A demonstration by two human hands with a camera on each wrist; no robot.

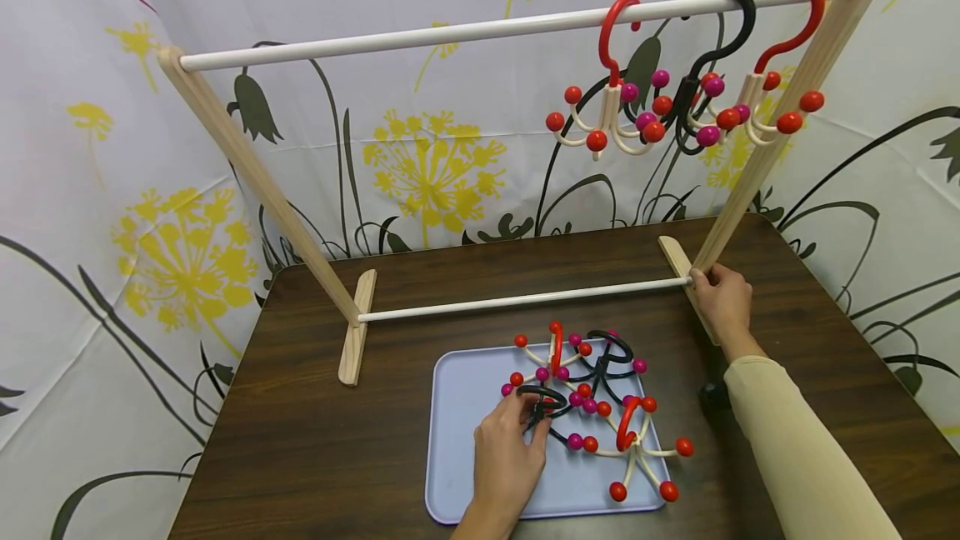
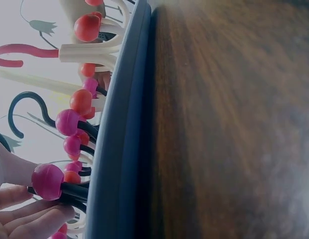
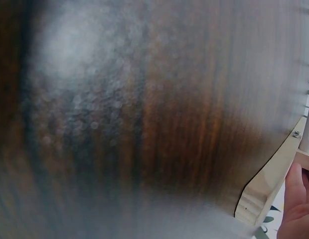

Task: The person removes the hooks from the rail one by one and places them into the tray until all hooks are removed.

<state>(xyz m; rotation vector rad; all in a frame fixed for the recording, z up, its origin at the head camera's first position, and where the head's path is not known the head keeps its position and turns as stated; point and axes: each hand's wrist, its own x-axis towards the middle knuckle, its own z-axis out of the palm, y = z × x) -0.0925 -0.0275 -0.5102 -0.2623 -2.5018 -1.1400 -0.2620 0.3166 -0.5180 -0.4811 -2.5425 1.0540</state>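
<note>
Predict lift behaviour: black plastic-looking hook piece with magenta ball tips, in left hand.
The black hook piece is probably stiff: hook and arms hold their curves. Likely light too, given such thin arms. It may snag: one magenta ball sits beside a red ball of the red-hooked, cream-armed piece.

I faced a white backdrop point(image 1: 480, 90) printed with yellow flower heads point(image 1: 431, 161); it extended behind the dark wood-grain tabletop point(image 1: 300, 448).
</note>
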